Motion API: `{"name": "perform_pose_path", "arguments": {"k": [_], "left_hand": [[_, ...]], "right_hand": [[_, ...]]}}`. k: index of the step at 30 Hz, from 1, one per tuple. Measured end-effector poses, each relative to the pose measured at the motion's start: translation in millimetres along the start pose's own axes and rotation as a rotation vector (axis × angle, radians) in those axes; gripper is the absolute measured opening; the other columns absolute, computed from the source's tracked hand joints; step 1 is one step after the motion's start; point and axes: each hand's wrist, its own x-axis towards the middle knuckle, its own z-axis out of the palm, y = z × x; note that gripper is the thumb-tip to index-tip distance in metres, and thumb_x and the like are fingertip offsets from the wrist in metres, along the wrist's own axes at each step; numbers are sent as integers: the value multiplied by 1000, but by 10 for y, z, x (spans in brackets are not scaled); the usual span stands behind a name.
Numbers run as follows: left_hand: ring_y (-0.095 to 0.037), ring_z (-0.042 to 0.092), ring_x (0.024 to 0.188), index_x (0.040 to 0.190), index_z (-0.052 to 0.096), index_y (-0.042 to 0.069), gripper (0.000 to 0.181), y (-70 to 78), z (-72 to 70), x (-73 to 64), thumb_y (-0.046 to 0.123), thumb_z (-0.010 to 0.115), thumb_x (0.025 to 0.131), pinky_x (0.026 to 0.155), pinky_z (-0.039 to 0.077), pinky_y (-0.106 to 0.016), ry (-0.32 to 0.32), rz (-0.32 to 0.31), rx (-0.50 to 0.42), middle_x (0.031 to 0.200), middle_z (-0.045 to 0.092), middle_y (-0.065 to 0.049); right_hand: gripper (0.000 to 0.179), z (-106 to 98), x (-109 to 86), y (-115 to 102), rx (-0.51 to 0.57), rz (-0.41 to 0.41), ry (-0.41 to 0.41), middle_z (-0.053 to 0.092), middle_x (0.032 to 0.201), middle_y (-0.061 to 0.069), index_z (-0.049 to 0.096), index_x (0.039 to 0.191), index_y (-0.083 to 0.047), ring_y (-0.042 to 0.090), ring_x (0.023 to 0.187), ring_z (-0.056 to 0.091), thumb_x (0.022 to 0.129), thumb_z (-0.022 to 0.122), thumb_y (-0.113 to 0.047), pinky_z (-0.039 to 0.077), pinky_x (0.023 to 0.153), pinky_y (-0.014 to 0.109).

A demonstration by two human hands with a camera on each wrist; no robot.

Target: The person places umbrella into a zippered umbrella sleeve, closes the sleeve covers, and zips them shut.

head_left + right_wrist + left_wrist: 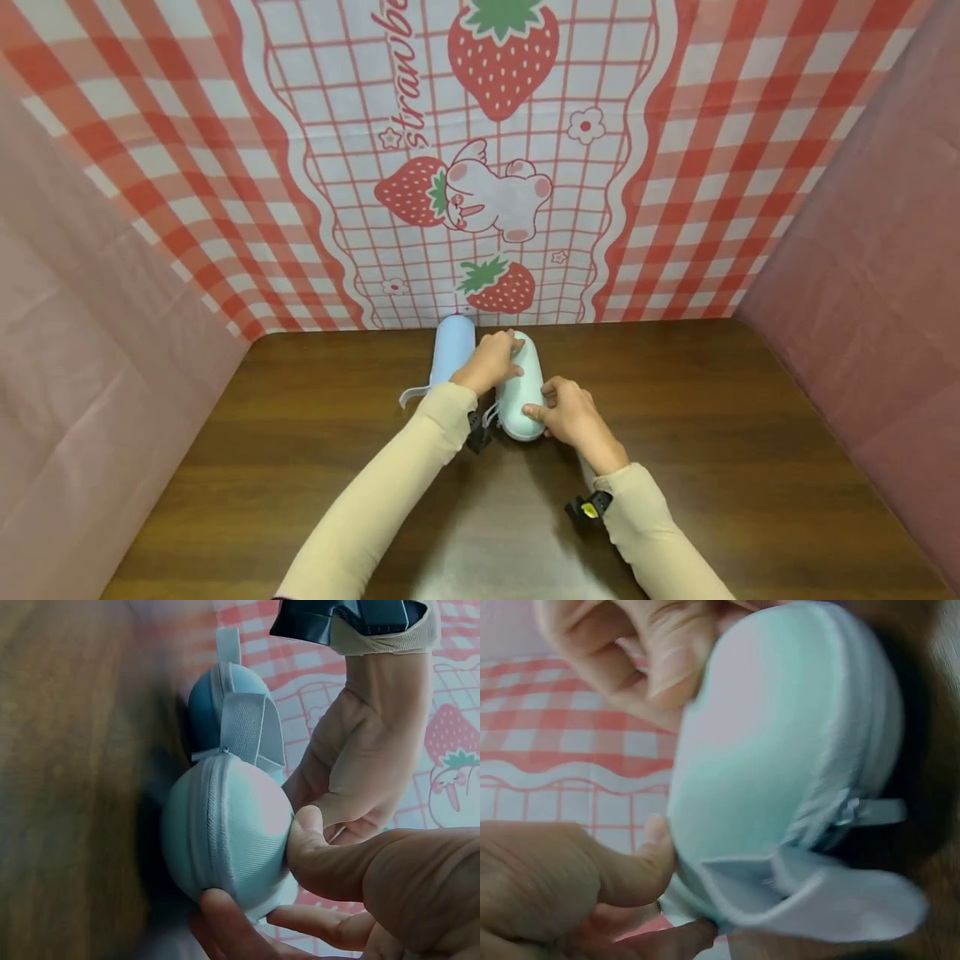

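A mint-green zippered glasses case lies lengthwise on the brown table. My left hand holds its far part, with thumb and fingers spread across it. At the near end, my right hand grips the right side between thumb and fingers. The left wrist view shows the case's zipper pull and a pale strap loop. In the right wrist view the zipper seam runs around the case and looks closed. A blue zippered case lies just left of it, partly hidden by my left hand.
The wooden table meets a red-and-white checked cloth with strawberry prints at the back. Pink fabric walls stand at both sides. The blue case's light strap sticks out leftward on the tabletop.
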Motion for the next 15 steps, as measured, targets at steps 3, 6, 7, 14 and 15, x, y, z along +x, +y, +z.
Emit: {"name": "perform_pose_path", "arguments": {"k": [3, 6, 7, 14, 15], "left_hand": [[-34, 63, 126, 136, 64, 0, 45, -46, 34, 25, 13, 74, 94, 95, 58, -37, 100, -45, -34, 140, 63, -18], [-31, 73, 100, 114, 74, -1, 23, -63, 84, 30, 13, 72, 96, 75, 61, -33, 193, -55, -51, 112, 74, -18], [-31, 74, 94, 110, 75, -1, 20, -62, 102, 31, 14, 72, 97, 71, 61, -33, 222, -55, -48, 106, 75, -18], [-35, 75, 97, 122, 71, -2, 27, -82, 145, -10, 13, 67, 100, 77, 63, -40, 334, -54, 14, 112, 75, -20], [-35, 75, 96, 121, 71, -2, 26, -92, 145, -14, 13, 66, 101, 76, 63, -40, 342, -51, 19, 111, 75, -21]], "right_hand": [[47, 35, 109, -29, 2, 6, 12, 70, 108, 23, 62, 123, 8, 16, 61, 69, 92, 79, -23, 56, 60, 29], [47, 50, 189, -52, 9, 17, 19, 69, 110, 24, 61, 124, 8, 17, 62, 69, 93, 79, -23, 57, 62, 30], [47, 53, 209, -60, 11, 22, 23, 69, 111, 24, 61, 123, 8, 17, 62, 69, 93, 79, -23, 57, 62, 30], [50, 100, 315, -86, 9, -17, 32, 71, 116, 28, 61, 127, 10, 17, 65, 70, 94, 77, -24, 58, 64, 31], [50, 111, 333, -88, 8, -25, 36, 71, 116, 28, 61, 127, 10, 17, 65, 71, 94, 78, -24, 58, 64, 31]]}}
